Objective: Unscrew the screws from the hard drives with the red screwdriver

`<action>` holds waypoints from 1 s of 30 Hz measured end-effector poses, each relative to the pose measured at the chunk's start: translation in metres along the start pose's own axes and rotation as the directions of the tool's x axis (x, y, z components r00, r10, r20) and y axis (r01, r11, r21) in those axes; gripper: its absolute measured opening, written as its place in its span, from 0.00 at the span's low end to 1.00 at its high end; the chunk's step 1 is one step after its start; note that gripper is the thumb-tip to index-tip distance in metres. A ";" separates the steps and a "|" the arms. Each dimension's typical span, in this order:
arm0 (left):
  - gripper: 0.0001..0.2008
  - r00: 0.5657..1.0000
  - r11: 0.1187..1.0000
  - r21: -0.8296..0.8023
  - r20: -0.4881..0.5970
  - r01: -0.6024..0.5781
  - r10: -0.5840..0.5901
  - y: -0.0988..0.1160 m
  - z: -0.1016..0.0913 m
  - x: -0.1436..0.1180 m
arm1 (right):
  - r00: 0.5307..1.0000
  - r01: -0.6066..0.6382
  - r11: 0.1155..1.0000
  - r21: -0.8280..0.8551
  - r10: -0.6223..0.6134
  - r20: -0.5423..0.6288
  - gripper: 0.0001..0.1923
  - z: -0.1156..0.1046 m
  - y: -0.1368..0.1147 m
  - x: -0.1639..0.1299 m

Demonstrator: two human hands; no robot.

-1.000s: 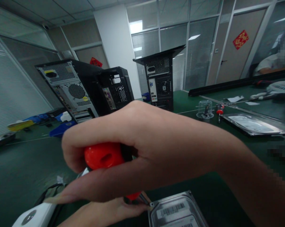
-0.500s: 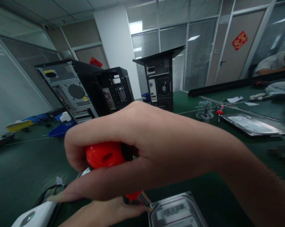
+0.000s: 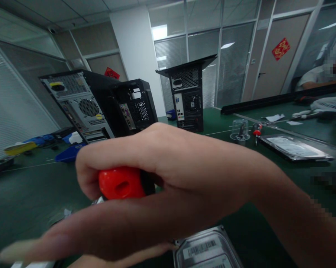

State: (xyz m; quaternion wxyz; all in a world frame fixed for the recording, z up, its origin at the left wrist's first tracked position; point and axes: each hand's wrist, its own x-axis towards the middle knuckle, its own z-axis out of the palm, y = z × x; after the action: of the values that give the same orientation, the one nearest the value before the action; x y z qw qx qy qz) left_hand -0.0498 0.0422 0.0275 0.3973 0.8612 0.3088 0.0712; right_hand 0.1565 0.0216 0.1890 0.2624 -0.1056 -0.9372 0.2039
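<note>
Right hand (image 3: 168,175) fingers clamped round red screwdriver (image 3: 120,183) handle, above hard drive (image 3: 207,250) on counter (image 3: 23,190). Handle likely hard, smooth plastic: take full-palm hold. Left hand (image 3: 123,258) beside drive, mostly hidden; grip unclear. Drive looks rigid, fragile: hold by edges.

Bare right forearm (image 3: 282,197), sleeveless, no glove

R thumb (image 3: 73,238) now extended, blurred

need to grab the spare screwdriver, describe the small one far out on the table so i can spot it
On the green table, look right of the upright computer case, beside the clear plastic cup. The small screwdriver lies before the flat hard drive; its red handle stands out.
</note>
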 end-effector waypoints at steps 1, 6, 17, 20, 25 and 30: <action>0.12 1.000 1.000 0.002 0.005 -0.009 0.009 0.001 -0.001 0.000 | 1.000 0.010 1.000 -0.004 -0.010 0.005 0.13 0.000 -0.001 0.000; 0.14 0.999 0.999 0.008 -0.008 -0.033 0.033 0.008 -0.002 0.003 | 0.999 0.043 0.998 0.039 -0.043 0.002 0.14 0.003 -0.003 0.001; 0.14 0.998 0.998 -0.001 -0.027 -0.055 0.055 0.013 0.001 0.004 | 0.997 0.072 0.997 -0.012 -0.072 0.020 0.10 0.005 0.002 0.000; 0.14 0.999 0.999 0.000 -0.016 -0.048 0.048 0.012 0.000 0.002 | 0.998 0.057 0.998 0.024 -0.057 0.015 0.11 0.004 0.004 0.001; 0.12 1.000 1.000 0.021 0.012 -0.020 0.020 0.007 -0.001 -0.001 | 0.999 0.050 0.997 0.052 -0.050 -0.005 0.11 0.003 0.003 0.001; 0.10 1.000 0.999 0.045 0.000 0.007 -0.007 0.014 -0.003 0.002 | 0.999 0.022 1.000 -0.003 -0.022 -0.028 0.09 0.003 0.004 0.002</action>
State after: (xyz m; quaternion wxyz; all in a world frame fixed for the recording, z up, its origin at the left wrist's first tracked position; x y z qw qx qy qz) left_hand -0.0429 0.0384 0.0393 0.3782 0.8688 0.3134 0.0627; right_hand 0.1534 0.0243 0.1856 0.2777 -0.0986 -0.9348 0.1984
